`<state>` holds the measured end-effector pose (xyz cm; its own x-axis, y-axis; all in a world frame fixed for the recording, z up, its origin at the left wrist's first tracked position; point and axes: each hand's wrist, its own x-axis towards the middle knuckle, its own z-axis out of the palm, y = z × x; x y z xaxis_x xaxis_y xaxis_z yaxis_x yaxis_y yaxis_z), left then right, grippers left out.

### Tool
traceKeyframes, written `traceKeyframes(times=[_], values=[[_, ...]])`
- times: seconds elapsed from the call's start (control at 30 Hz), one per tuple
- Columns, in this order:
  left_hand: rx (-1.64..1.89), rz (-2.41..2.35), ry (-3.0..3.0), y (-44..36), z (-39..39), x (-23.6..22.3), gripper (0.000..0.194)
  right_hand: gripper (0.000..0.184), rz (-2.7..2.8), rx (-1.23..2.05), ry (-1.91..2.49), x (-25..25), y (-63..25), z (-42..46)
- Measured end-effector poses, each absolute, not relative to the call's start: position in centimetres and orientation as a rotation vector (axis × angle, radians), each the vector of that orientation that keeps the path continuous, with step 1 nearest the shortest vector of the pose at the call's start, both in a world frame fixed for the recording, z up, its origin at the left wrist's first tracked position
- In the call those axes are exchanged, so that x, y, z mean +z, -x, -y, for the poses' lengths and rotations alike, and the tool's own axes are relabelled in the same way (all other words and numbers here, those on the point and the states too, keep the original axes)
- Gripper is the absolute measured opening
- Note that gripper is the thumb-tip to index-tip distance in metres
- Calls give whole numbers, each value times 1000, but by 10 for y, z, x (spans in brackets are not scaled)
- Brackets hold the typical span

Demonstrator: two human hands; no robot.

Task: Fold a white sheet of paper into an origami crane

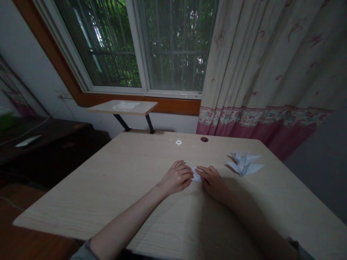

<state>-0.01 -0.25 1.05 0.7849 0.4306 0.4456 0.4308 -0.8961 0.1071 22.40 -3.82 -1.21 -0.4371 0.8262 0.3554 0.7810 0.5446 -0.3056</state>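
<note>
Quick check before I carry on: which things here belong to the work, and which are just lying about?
Work: left hand, right hand, white paper between them; probably the paper crane beside them.

Lying about: white slip, small shelf, curtain.

The pale wood surface point(81, 195) has a white paper crane point(244, 163) on it, a small folded white paper point(196, 174), and one round hole point(204, 139).

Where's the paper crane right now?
In the head view, the white origami crane lies on the light wooden desk, to the right of and just beyond the right hand, not touching it.
</note>
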Motion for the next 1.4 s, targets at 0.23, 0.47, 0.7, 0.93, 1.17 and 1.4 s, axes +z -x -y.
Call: traceKeyframes(times=[0.23,0.47,0.7,0.93,1.17,1.4], values=[[-698,739,2903,1,3,14,19,42,2318,114,1302,-5,-222,43],[-671,803,2933,5,-5,1,19,35,2309,186,1165,-5,-223,40],[-762,884,3029,5,-7,-3,23,32,2213,267,1054,-10,-226,41],[-829,1021,3100,2,3,8,24,26,2114,244,1002,-17,-229,42],[-854,1013,3191,1,4,10,40,27,2101,219,861,-21,-231,41],[-827,914,3161,1,0,3,37,39,2121,190,841,-26,-232,38]])
